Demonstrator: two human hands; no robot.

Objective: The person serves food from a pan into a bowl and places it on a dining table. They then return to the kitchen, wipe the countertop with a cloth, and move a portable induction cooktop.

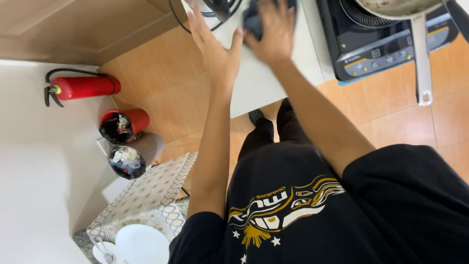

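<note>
My right hand (274,30) lies flat, fingers spread, pressing a dark blue cloth (251,22) on the white countertop (259,83). My left hand (215,49) is open beside it with its fingers stretched out. It hovers at the countertop's left edge and holds nothing. Both arms reach forward from my body, which is in a black printed shirt. Most of the cloth is hidden under my right hand.
A black induction cooker (386,54) with a frying pan (421,63) stands right of the counter. A black cable (215,10) lies at the top. On the left are a red fire extinguisher (85,87), a red bin (122,124), a trash bag (127,161) and a patterned mat (146,200).
</note>
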